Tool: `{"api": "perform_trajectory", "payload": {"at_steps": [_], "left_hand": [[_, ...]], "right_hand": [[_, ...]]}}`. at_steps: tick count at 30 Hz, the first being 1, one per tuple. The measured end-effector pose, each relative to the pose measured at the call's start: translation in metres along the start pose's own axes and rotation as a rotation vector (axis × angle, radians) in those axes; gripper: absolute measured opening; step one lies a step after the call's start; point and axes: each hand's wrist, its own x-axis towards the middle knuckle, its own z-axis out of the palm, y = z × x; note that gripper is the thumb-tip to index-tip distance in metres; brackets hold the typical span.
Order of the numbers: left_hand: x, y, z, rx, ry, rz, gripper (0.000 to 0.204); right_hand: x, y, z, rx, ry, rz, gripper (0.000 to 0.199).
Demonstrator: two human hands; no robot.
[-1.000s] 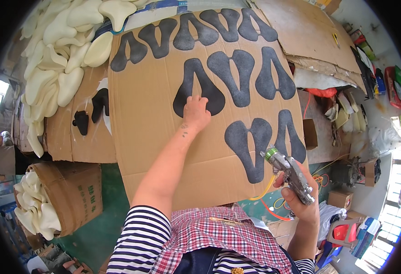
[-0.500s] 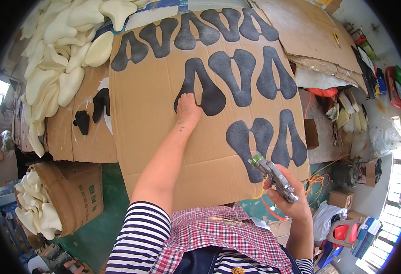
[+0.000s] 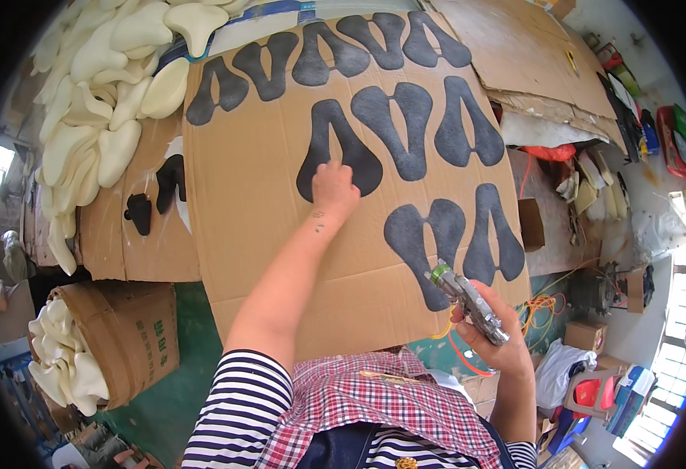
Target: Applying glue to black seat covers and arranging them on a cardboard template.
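My left hand [image 3: 336, 190] is closed over the lower middle of a black two-lobed cutout [image 3: 311, 176], between its lobes. The fingertips are curled down and partly hidden, seeming to pinch or press the piece's inner edge. This cutout looks plain black, while the others around it, such as the wide one [image 3: 409, 156] to its right, have a greyish sheen. They lie flat in rows on a large cardboard sheet [image 3: 249, 234]. In my right hand [image 3: 507, 336] is a metal spray gun [image 3: 472, 305] with a green ring, held over the sheet's near right part.
Cream foam pieces [image 3: 116, 86] are heaped at the far left. More fill a cardboard box [image 3: 143, 336] at the near left. Two small black pieces [image 3: 138, 213] lie beside the sheet. Stacked cardboard [image 3: 538, 62] stands at the far right, and coiled hoses [image 3: 542, 313] lie below it.
My left hand has shifted slightly right, from the cutout's left lobe to between its lobes. My right hand holds the spray gun in nearly the same place. The whole view has shifted a little.
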Motion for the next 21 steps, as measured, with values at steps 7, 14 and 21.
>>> {"api": "perform_trajectory", "payload": {"at_steps": [7,14,21], "left_hand": [[0.010,-0.001,0.027,0.183,0.078,0.101,0.016],[0.002,0.024,0.009,-0.027,-0.045,0.042,0.023],[-0.024,0.005,0.007,-0.147,0.037,0.033,0.041]], "right_hand": [[-0.002,-0.003,0.003,0.016,-0.019,0.020,0.058],[-0.007,-0.004,-0.006,0.040,0.005,0.039,0.060],[0.009,-0.039,-0.004,0.110,0.056,-0.045,0.059]]}}
